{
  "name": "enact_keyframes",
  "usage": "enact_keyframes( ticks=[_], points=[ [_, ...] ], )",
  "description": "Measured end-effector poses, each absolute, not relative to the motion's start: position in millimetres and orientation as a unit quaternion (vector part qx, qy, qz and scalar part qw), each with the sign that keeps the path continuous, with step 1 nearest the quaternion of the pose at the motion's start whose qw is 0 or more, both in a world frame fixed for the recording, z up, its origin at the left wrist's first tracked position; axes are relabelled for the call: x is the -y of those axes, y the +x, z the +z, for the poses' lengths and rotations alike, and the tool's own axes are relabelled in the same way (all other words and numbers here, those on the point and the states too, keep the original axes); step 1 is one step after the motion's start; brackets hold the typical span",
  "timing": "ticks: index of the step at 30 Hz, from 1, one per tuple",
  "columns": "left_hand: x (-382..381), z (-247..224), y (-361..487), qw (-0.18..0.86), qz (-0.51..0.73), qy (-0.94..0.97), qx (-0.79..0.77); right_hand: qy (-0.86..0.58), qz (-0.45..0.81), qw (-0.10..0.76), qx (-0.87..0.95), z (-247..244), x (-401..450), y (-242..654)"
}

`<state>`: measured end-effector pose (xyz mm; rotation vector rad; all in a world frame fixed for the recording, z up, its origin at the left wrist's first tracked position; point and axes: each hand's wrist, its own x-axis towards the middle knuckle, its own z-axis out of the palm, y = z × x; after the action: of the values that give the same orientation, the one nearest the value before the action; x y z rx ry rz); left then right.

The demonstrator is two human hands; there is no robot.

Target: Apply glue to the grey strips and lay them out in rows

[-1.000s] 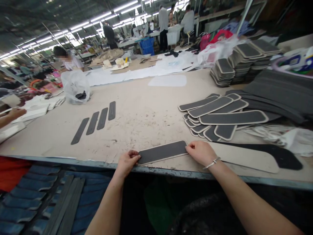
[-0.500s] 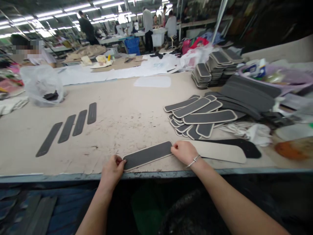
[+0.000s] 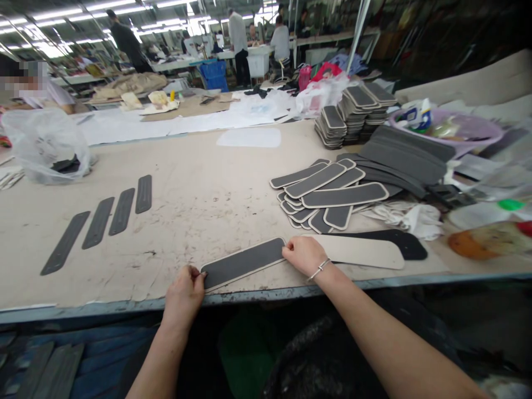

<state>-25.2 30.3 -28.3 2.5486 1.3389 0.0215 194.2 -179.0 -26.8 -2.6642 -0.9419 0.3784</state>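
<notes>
A long dark grey panel with a pale border (image 3: 244,262) lies at the table's front edge, between my hands. My left hand (image 3: 185,288) pinches its left end. Its right end is gripped by the closed fingers of my right hand (image 3: 304,256), which has a bracelet at the wrist. Just right of that hand, a cream strip (image 3: 361,250) rests partly over a black piece (image 3: 409,244). Beyond it is a loose pile of similar grey panels with pale borders (image 3: 344,195). Several plain dark strips (image 3: 97,223) lie in a slanted row on the left.
Stacked panels (image 3: 353,116) stand at the back right beside dark grey sheets (image 3: 409,155) and a purple basin (image 3: 477,133). An orange-bottomed bottle (image 3: 477,244) lies at the right. A clear plastic bag (image 3: 45,144) sits at the left. People work in the background.
The view has shifted a little, so the table's contents appear farther left. Both hands keep hold of the same panel, which has barely moved on the table.
</notes>
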Motion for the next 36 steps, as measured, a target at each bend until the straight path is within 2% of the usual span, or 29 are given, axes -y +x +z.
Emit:
enact_keyframes(
  ticks=[14, 29, 36],
  points=[
    [-35, -32, -28, 0.155, 0.025, 0.876, -0.457, -0.927, 0.132, 0.132, 0.326, -29, 179, 194],
    [-41, -32, -32, 0.246, 0.055, 0.841, -0.479, -0.929, 0.112, 0.086, 0.343, -23, 175, 188],
    [-46, -39, -33, 0.337, 0.055, 0.809, -0.479, -0.936, 0.098, 0.048, 0.334, -22, 174, 181]
  ],
)
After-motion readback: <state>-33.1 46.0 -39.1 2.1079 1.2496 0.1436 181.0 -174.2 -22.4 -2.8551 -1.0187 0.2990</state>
